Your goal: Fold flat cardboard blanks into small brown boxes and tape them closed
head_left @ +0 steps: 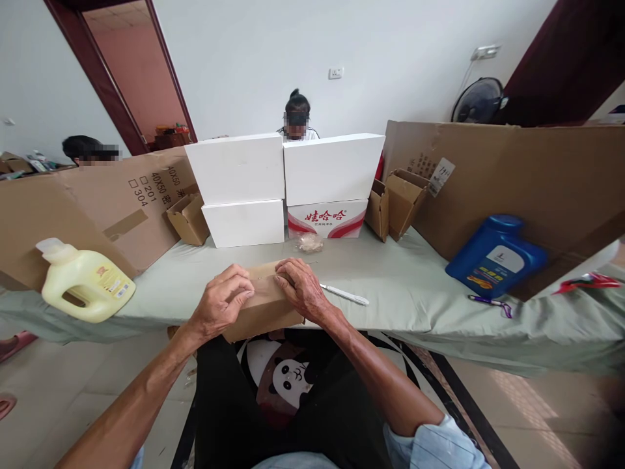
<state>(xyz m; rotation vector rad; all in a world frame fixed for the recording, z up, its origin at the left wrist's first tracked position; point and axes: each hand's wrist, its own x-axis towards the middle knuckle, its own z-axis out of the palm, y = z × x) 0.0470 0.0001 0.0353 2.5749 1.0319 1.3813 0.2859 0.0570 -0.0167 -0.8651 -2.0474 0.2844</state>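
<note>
A small brown cardboard box [266,306] rests at the near edge of the table [400,286], right in front of me. My left hand [222,301] grips its left end with curled fingers. My right hand [300,286] presses down on its top right, fingers bent over the flap. A white pen-like tool [344,294] lies on the cloth just right of my right hand. A small clear bag [310,243] sits behind the box.
White boxes [286,185] are stacked at the back, flanked by open small cartons [188,218] and large cardboard sheets. A yellow jug [85,280] lies at left, a blue jug [495,257] at right. One person sits behind the boxes, another at far left.
</note>
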